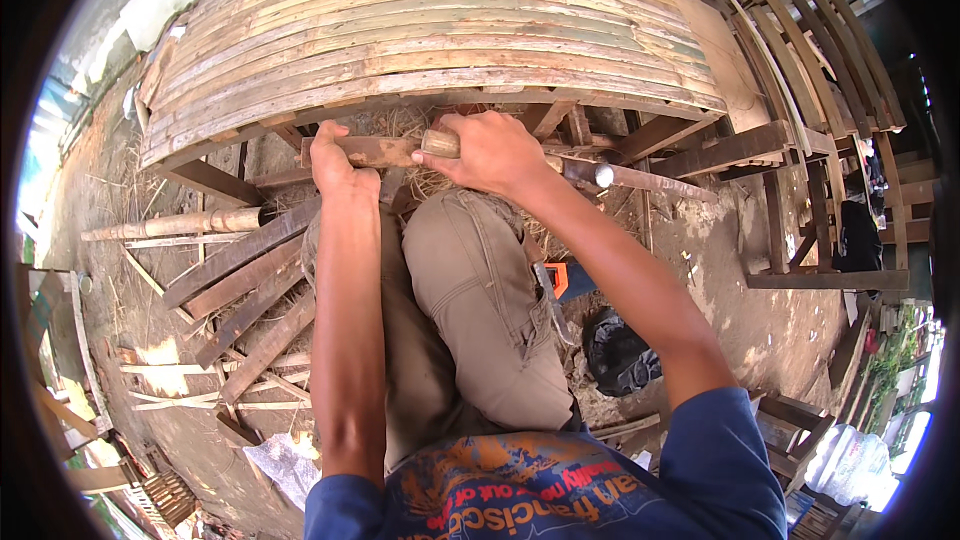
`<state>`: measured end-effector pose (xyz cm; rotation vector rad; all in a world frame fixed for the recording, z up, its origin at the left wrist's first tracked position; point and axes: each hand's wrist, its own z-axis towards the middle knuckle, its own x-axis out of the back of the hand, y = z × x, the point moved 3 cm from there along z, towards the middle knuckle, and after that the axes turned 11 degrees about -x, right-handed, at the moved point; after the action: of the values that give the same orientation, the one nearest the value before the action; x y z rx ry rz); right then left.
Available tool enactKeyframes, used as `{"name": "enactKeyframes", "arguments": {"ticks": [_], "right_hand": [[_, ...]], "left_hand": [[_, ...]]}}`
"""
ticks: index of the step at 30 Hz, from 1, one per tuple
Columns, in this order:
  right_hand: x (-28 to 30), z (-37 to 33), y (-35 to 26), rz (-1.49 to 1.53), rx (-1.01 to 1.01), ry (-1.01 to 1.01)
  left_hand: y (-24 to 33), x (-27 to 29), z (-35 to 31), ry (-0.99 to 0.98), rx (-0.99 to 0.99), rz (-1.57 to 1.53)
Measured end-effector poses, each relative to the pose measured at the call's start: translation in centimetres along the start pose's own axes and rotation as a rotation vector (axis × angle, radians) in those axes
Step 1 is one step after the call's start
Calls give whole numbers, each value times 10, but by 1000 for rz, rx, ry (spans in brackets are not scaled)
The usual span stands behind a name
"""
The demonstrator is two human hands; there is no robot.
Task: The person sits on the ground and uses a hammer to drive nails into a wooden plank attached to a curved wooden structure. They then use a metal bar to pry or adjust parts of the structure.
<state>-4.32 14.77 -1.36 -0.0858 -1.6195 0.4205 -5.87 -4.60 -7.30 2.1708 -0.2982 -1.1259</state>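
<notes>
My left hand [338,158] is closed around a short brown wooden bar [380,151] just in front of a slatted bamboo bench. In my right hand [497,152] is a hammer; the pale butt of its wooden handle [441,143] sticks out toward the bar. Beyond the right wrist shows the hammer's dark head with a shiny round face [602,175]. The handle's middle is hidden by my fingers. Whether the handle butt touches the bar I cannot tell. My knees [470,240] are bent below both hands.
The bamboo bench [430,35] spans the far side. Several dark wooden lengths [250,295] lie at the left beside a bamboo pole [175,224]. An orange-and-grey thing [557,280] and a black plastic bag [620,350] lie right of my legs. A wooden frame [830,280] stands at the right.
</notes>
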Motion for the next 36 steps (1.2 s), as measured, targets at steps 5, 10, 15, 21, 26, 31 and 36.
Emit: {"name": "enactKeyframes", "arguments": {"ticks": [5,10,15,21,26,31,36], "right_hand": [[-8,6,-8,-74,-76,-139],[-9,11,-7,-66,-71,-133],[-14,10,2,-12,15,71],[11,0,17,127,-11,47],[45,-17,114,995,-250,356],[33,-16,106,962,-175,380],[33,-14,64,780,-87,396]], "left_hand": [[1,4,-1,6,9,40],[-2,4,6,42,-16,63],[-7,3,26,57,24,118],[5,-2,16,-15,49,34],[-9,1,11,159,-47,58],[-2,2,5,181,-14,63],[-3,4,8,60,-27,55]]}}
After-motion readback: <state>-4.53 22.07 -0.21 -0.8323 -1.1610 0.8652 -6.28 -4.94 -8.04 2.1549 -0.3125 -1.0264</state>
